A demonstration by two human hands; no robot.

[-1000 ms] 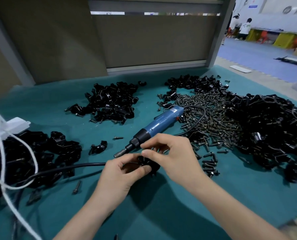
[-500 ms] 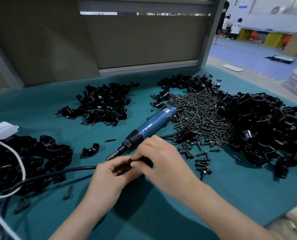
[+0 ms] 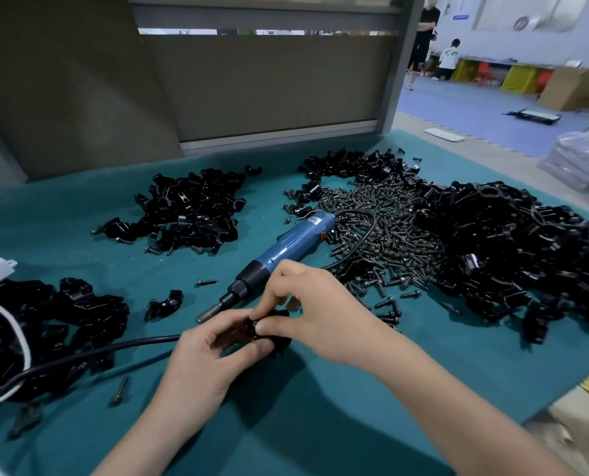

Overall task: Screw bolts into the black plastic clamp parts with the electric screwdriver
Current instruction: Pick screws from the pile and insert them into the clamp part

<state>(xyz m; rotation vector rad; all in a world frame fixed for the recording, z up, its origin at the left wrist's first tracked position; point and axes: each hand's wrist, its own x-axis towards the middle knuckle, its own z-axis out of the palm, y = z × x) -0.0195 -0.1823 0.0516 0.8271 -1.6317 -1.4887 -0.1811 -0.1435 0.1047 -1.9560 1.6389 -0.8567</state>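
Both hands meet over the near middle of the teal cloth-covered worktop [image 3: 320, 424], around a small black plastic clamp part [image 3: 275, 338]. Whether the part touches the cloth cannot be told. The left hand [image 3: 210, 362] has its grip curled round the part from below. The right hand [image 3: 320, 317] pinches at the part's top with thumb and forefinger — whether a bolt sits between those fingertips is too small to tell.

This looks like starting a bolt by hand before driving it. To do it well, seat the bolt straight in its hole and turn it until the thread catches. The left grip should be firm, so the part cannot spin when the driver bites.

The blue electric screwdriver [image 3: 282, 249] lies unheld just beyond the hands, tip towards them, within easy reach of the right hand. Its black cable [image 3: 372, 225] loops over the pile of dark steel bolts [image 3: 396, 242] — lifting the tool may drag some along.

A large heap of black clamp parts [image 3: 513, 242] crowds the right, a smaller heap [image 3: 190, 211] the back, and a third heap [image 3: 56, 321] the left. Open cloth lies mainly nearest the person. The worktop's right edge runs close behind the large heap, so nothing should be swept that way.
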